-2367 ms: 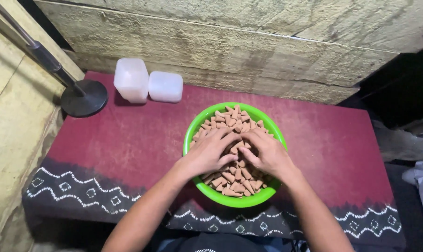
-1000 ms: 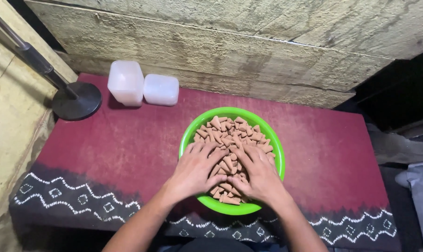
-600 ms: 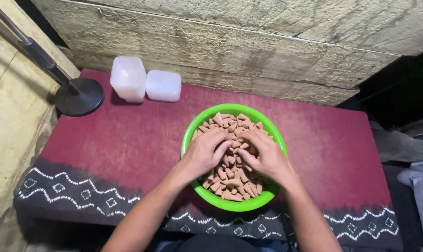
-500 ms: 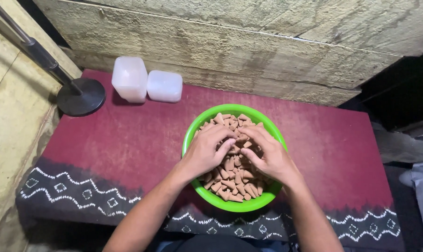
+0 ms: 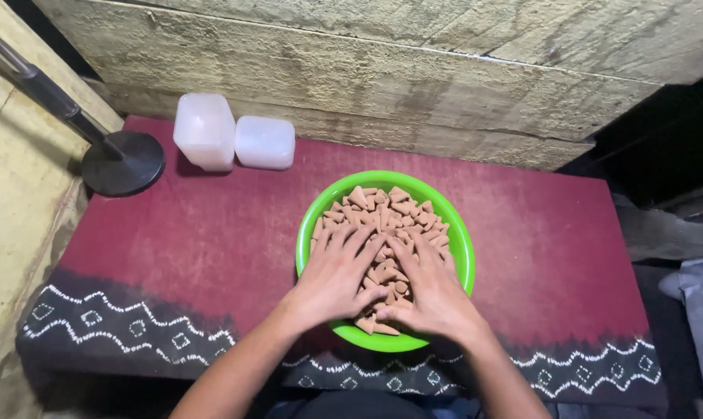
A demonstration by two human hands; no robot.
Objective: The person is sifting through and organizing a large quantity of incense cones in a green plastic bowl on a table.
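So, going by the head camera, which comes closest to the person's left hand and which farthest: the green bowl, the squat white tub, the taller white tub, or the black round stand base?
From the left hand:
1. Green bowl, directly under the hand.
2. Squat white tub, beyond the bowl by the wall.
3. Taller white tub, just left of the squat one.
4. Black round stand base, far left corner.

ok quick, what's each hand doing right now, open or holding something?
Left hand: open, flat on the brown cones in the green bowl.
Right hand: open, flat on the cones.
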